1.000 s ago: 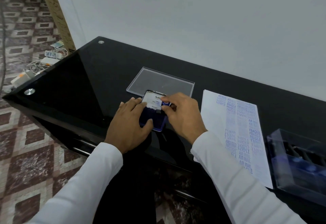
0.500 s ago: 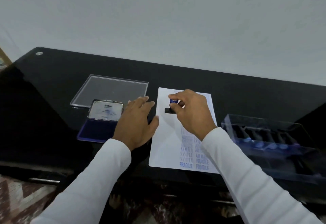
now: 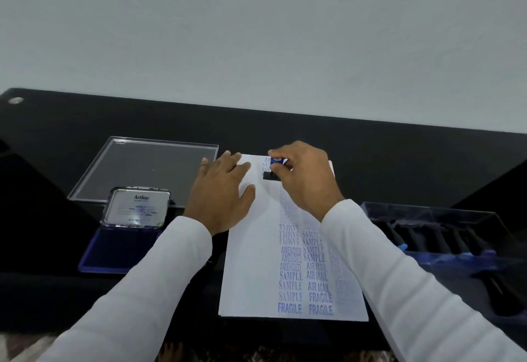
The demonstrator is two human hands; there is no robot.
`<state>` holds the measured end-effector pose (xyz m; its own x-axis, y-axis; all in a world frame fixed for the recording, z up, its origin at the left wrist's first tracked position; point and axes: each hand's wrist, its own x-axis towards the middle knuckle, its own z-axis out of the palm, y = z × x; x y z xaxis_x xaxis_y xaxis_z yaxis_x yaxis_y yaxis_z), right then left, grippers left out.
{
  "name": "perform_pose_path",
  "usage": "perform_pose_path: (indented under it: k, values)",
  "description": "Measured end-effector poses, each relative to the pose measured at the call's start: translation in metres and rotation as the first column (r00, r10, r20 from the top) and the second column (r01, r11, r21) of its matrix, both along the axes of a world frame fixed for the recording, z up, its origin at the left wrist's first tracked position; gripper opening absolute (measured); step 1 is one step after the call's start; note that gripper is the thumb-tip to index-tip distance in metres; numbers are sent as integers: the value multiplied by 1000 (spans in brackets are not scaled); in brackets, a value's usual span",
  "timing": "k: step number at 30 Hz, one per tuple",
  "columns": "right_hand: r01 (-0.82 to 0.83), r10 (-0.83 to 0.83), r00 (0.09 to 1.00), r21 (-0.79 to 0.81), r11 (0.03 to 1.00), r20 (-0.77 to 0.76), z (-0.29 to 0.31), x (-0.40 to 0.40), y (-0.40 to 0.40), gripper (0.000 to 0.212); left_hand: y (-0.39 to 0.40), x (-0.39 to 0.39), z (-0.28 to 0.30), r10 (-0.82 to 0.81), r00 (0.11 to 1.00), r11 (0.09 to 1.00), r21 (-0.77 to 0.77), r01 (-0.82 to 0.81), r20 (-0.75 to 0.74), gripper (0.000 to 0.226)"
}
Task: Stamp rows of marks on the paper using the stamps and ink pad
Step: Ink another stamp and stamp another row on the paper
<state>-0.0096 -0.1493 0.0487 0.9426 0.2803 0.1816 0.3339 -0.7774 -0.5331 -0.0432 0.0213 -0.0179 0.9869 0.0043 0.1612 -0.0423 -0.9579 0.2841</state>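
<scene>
A white sheet of paper (image 3: 251, 261) lies on the black table, printed with columns of blue marks such as SAMPLE, AMENDED, AIR MAIL and FRAGILE. My right hand (image 3: 306, 179) pinches a small stamp (image 3: 274, 167) with a blue top and black base, set down on the paper near its far edge. My left hand (image 3: 221, 194) rests flat on the paper's left side with fingers straight. The open blue ink pad (image 3: 122, 247) with its raised metal lid sits to the left.
A clear plastic lid (image 3: 145, 170) lies behind the ink pad. A clear tray (image 3: 445, 236) holding several more stamps stands to the right of the paper. The black glass table (image 3: 399, 162) meets a white wall at the back.
My right hand carried the stamp from the ink pad over to the paper and down onto its far end. My left hand left the pad and settled on the paper's left side.
</scene>
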Motion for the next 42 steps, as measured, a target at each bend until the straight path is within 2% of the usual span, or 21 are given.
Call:
perform_pose_path:
  k: [5, 24, 42]
  values:
    - [3, -3, 1000, -17, 1000, -31, -9, 9, 6, 28, 3, 0, -13, -16, 999, 1000, 12, 17, -43, 64]
    - [8, -12, 998, -87, 996, -54, -14, 17, 10, 29, 4, 1, -20, -25, 1000, 999, 27, 24, 11, 63]
    - [-2, 3, 1000, 8, 1000, -22, -22, 20, 6, 23, 4, 1, -23, -16, 999, 999, 53, 15, 34, 60]
